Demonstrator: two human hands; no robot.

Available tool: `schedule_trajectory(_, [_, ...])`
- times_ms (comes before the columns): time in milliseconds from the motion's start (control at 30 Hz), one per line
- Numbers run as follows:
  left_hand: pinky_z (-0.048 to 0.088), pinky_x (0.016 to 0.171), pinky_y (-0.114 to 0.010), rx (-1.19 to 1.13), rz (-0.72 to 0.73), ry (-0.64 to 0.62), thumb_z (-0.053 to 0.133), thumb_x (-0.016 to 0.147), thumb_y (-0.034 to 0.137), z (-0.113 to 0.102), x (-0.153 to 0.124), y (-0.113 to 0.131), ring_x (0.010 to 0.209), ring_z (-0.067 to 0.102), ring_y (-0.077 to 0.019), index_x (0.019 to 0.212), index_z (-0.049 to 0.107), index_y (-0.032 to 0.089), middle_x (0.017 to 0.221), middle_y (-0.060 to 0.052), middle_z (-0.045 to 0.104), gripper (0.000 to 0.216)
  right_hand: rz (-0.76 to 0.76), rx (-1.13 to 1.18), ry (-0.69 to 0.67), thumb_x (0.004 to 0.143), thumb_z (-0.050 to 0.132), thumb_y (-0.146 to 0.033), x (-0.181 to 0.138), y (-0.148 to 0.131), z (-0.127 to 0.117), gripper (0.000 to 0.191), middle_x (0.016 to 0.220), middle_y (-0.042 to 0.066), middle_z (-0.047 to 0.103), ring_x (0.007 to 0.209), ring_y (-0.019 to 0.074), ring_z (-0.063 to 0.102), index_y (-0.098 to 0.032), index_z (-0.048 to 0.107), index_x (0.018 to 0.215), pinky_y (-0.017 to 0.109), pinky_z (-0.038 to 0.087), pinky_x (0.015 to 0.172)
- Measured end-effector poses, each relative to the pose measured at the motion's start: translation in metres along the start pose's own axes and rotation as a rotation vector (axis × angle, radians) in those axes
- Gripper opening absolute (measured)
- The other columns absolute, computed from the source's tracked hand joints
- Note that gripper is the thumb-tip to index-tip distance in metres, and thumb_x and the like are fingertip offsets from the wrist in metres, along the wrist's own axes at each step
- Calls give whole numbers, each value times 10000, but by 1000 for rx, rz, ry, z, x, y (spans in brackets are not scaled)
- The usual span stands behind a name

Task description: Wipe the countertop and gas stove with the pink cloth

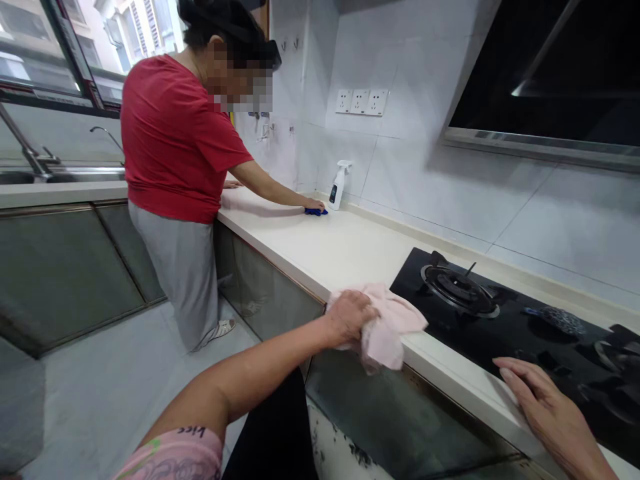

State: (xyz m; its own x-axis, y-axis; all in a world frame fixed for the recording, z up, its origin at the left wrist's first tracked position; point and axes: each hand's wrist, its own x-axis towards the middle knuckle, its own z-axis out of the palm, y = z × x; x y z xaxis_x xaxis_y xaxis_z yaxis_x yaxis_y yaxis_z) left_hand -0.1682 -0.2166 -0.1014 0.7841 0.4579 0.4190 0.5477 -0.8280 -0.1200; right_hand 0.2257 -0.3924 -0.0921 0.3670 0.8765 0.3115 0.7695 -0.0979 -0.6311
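Observation:
My left hand (351, 316) is closed on a pale pink cloth (390, 325) at the front edge of the white countertop (295, 240). Part of the cloth hangs over that edge, and one corner reaches the black gas hob (435, 320). To the right, my right hand (547, 400) hovers or rests by the hob's front edge with nothing in it. Its fingers are stretched out and the thumb lies close beside them. Whether it touches the surface I cannot tell.
A person in a red shirt (175, 133) leans over the counter's far end, one hand on a dark blue cloth (316, 212). Beside it stands a white spray bottle (340, 185). On the hob are a burner (460, 290) and a mesh scourer (560, 320). A range hood (550, 80) overhangs.

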Motion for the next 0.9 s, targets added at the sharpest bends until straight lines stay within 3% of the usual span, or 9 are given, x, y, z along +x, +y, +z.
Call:
schedule_trajectory(100, [430,1039,-448,16,-204,1,732,887,455,-7,-29,-64,1160,561,-308,1272,685,233,1223,-131,651,447,0,5,3,802,543,-751,-1,-5,0,553,1266,25,729,1206,323,651,-316,796,1031,368,542,725])
schedule_trajectory(233, [347,1169,-420,131,-529,-60,527,1010,275,-34,-68,-142,1324,496,-277,1328,662,255,1386,-112,602,346,-9,9,12,793,533,-763,-2,-7,1,575,1252,34,734,1174,322,665,-308,796,1026,366,544,703])
schedule_trajectory(333, [346,1161,-459,171,-626,-76,479,995,193,-59,-86,-181,1341,480,-309,1340,651,219,1407,-150,578,386,-10,6,24,790,531,-772,-1,-7,3,583,1241,35,738,1147,319,674,-309,799,1021,370,551,709])
schedule_trajectory(400, [355,1141,-477,190,-664,-87,495,966,164,-71,-92,-194,1342,476,-326,1340,642,217,1402,-162,573,406,-13,12,33,798,526,-774,-1,-6,4,583,1246,33,736,1150,317,676,-312,801,1022,368,554,711])
schedule_trajectory(500, [358,1119,-491,221,-702,-105,523,937,149,-77,-93,-197,1338,473,-344,1332,631,217,1388,-174,567,415,-10,38,34,810,527,-772,-2,-6,6,583,1260,36,729,1146,313,680,-310,803,1032,351,548,674])
schedule_trajectory(667, [359,1080,-509,269,-670,-160,464,952,141,-73,-87,-177,1287,490,-359,1294,628,189,1350,-201,568,382,-11,50,46,813,550,-748,-2,-6,10,555,1240,33,732,1126,305,676,-310,802,1042,333,535,646])
schedule_trajectory(800, [335,1098,-500,250,-557,-206,624,899,263,-65,-74,-144,1304,471,-366,1345,601,201,1369,-192,564,451,-27,53,49,803,559,-738,-1,-6,12,552,1228,46,736,1126,312,672,-297,805,1027,339,533,652])
schedule_trajectory(900, [317,1115,-506,211,-477,-221,726,842,404,-56,-56,-102,1320,462,-375,1386,577,206,1392,-188,557,598,-37,47,41,818,551,-730,0,-8,12,540,1244,44,728,1151,310,665,-297,804,1019,339,533,661])
